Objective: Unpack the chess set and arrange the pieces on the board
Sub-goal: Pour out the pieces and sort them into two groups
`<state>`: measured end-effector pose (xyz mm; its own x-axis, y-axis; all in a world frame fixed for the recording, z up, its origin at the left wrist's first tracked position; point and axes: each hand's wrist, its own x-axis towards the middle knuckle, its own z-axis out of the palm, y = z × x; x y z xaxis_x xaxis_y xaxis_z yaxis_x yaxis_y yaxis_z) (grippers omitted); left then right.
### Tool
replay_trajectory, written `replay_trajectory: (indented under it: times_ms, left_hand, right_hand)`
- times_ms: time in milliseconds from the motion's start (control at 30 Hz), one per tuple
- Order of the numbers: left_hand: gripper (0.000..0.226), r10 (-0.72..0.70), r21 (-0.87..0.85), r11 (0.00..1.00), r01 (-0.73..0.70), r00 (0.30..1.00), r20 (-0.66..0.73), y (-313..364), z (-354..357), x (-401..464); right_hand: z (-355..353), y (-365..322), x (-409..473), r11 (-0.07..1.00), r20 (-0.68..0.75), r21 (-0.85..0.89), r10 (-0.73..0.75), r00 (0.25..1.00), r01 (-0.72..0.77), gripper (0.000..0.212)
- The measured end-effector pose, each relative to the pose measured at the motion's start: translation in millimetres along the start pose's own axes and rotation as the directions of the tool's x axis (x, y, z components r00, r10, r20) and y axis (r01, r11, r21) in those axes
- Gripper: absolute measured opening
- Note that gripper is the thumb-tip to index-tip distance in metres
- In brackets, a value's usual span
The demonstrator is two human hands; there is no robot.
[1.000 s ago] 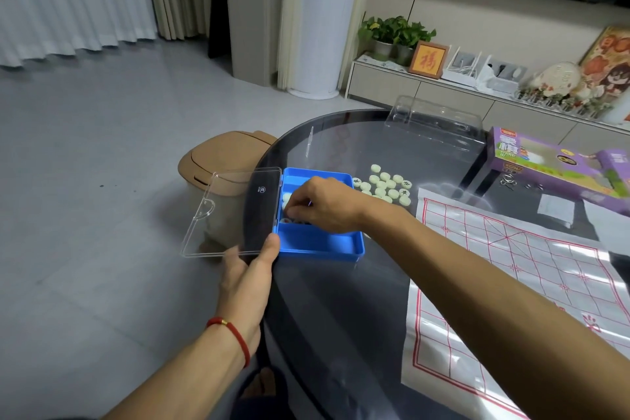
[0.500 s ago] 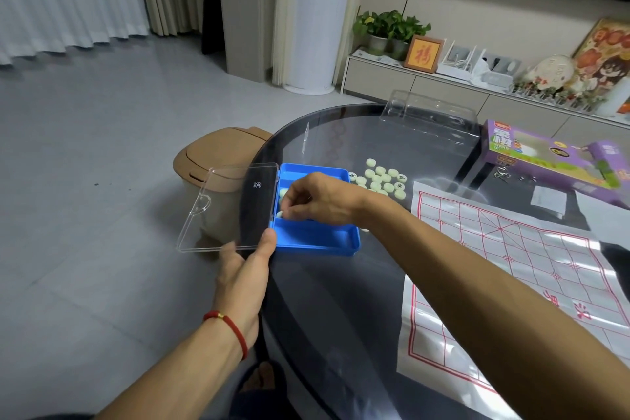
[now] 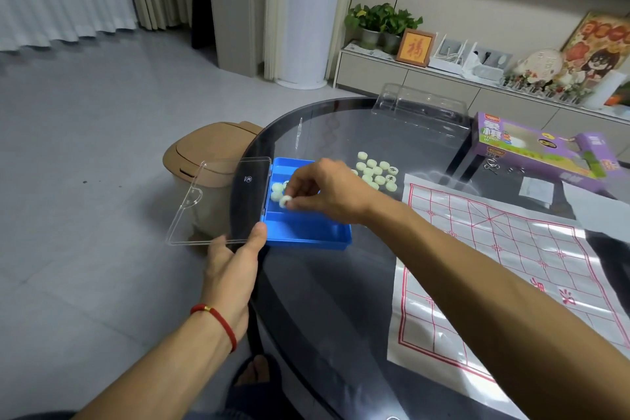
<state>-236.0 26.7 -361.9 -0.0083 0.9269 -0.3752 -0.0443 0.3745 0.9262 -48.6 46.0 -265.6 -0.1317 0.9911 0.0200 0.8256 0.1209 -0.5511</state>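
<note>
The right hand (image 3: 327, 191) had its grip pinched on one pale green chess piece (image 3: 284, 202), lifted a little above the blue tray (image 3: 306, 235). A few more pieces (image 3: 276, 190) lay in the tray's far compartment. The left hand (image 3: 235, 269) steadied the set at the near corner, thumb tip against the tray where the clear hinged lid (image 3: 218, 201) joined it; what its other fingers did under the lid could not be told. The lid hung open past the edge of the dark glass desk (image 3: 341, 300). A loose pile of pieces (image 3: 376, 171) sat just beyond the tray, and the paper board (image 3: 511, 266) lay to the right, still bare.

The pinch looked shallow, so the smooth disc could probably slip and roll off the nearby desk edge. Pressing down on the overhanging lid might tip the tray.
</note>
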Motion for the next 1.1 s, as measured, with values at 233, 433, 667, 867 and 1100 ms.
replay_trajectory:
  times_ms: [233, 433, 667, 867, 1100]
  left_hand:
    - [0.064, 0.006, -0.024, 1.0, -0.005, 1.0, 0.028, -1.9, -0.6, -0.6]
    - [0.066, 0.011, -0.031, 0.999, -0.01, 0.999, 0.041, -0.3, -1.4, -2.3]
    - [0.042, -0.011, -0.053, 0.999, 0.014, 0.998, 0.056, 5.4, -1.6, -6.6]
    - [0.037, -0.013, -0.078, 0.997, 0.017, 0.998, 0.06, 7.5, -0.7, -7.9]
    - [0.038, -0.008, -0.094, 0.995, 0.014, 0.998, 0.066, 8.8, -0.4, -10.3]
  right_hand:
    - [-47.1, 71.4, -23.1, 0.964, -0.485, -0.01, 0.228, 0.844, -0.266, 0.009]
    - [-54.8, 99.8, 6.8, 0.935, -0.506, -0.17, 0.188, 0.842, -0.311, 0.009]
    - [-40.1, 106.9, 65.4, 0.85, -0.352, -0.472, 0.061, 0.934, -0.234, 0.012]
    - [-42.1, 116.1, 74.3, 0.725, -0.197, -0.671, 0.03, 0.98, -0.157, 0.014]
    - [-54.1, 109.8, 64.5, 0.804, -0.228, -0.579, 0.002, 0.974, -0.137, 0.028]
